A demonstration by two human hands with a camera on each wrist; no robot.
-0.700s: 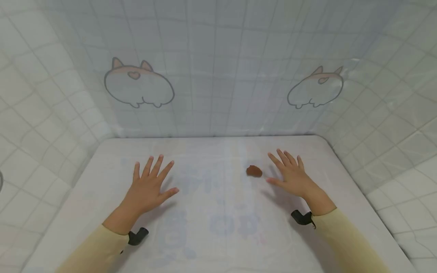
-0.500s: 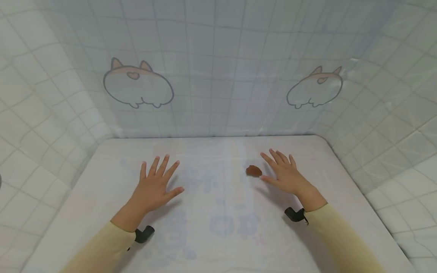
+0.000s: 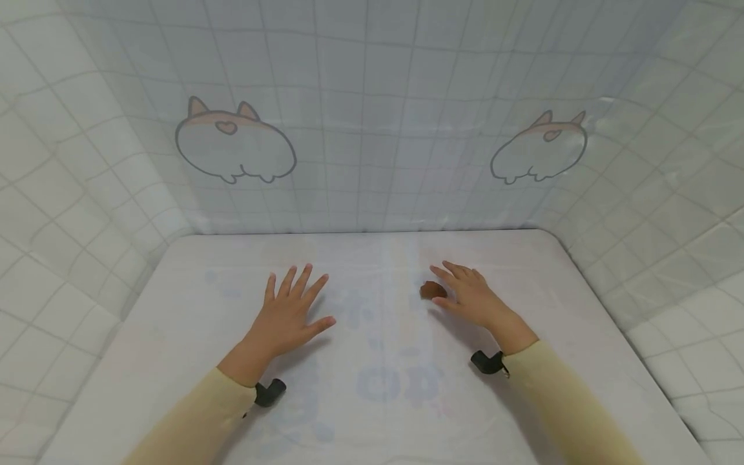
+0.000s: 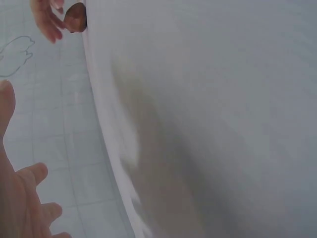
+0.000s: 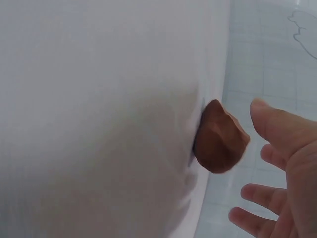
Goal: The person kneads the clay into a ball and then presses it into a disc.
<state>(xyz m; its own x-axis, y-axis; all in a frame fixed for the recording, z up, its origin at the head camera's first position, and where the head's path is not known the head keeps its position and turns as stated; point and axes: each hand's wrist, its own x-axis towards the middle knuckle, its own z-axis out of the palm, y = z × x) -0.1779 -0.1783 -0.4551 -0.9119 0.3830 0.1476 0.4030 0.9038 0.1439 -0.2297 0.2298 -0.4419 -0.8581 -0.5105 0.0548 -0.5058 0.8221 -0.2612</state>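
A small brown lump [image 3: 431, 290] lies on the white table [image 3: 372, 413], a little right of the middle. My right hand [image 3: 467, 295] hovers just beside it, fingers loosely spread, fingertips right next to the lump without gripping it. In the right wrist view the brown lump [image 5: 219, 137] sits close in front of my spread fingers [image 5: 277, 124]. My left hand [image 3: 290, 313] is flat over the table, fingers splayed, holding nothing. The left wrist view shows the lump [image 4: 76, 17] far off near the right hand's fingers [image 4: 47, 22].
Translucent sheeting with a tile grid and cartoon animal prints [image 3: 235, 142] walls in the table at the back and both sides. Faint blue print [image 3: 401, 381] marks the tabletop near me. Dark wrist-camera mounts [image 3: 487, 362] sit under both sleeves.
Both hands have slid toward the middle. The right hand has closed in on the brown lump and its fingers have drawn together slightly. The lump has not moved.
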